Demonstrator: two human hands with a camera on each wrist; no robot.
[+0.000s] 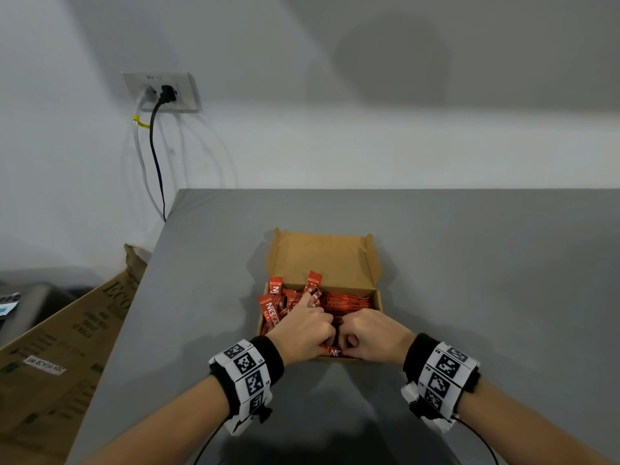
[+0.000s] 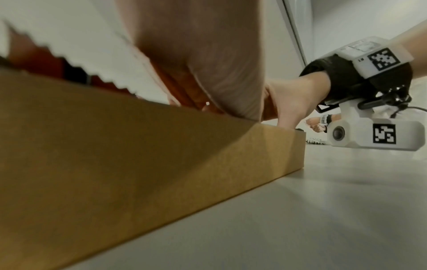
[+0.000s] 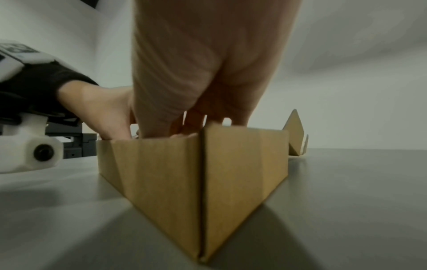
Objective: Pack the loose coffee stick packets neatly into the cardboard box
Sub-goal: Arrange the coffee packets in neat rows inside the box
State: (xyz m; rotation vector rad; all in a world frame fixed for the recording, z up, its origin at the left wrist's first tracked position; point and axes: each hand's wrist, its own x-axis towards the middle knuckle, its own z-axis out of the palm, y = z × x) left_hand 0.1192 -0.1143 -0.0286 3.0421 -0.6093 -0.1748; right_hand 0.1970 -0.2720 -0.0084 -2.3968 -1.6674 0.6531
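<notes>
**Head view: packets in the box, tidying still to do**

Head view shows every visible coffee packet already inside the cardboard box [image 1: 375,298], whose lid lies folded back beyond the hands; none can be seen loose on the table [image 1: 469,263]. To the right of the hands, a row of packets [image 1: 345,302] stands packed tight. Just beyond the left hand [image 1: 303,330], several jumbled packets [image 1: 273,308] stick up at angles (two poke well above the rim), so the neat part looks unfinished.

Both hands sit side by side, touching, at the near wall of the box. Left hand: fingers curled down among the packets, forefinger stretched forward against an upright packet [image 1: 313,285]. Right hand [image 1: 372,332]: fingers curled down into the box, thumb beside a packet end [image 1: 334,352] at the near edge. Both appear to be gripping packets, though the exact hold is hidden.
</notes>
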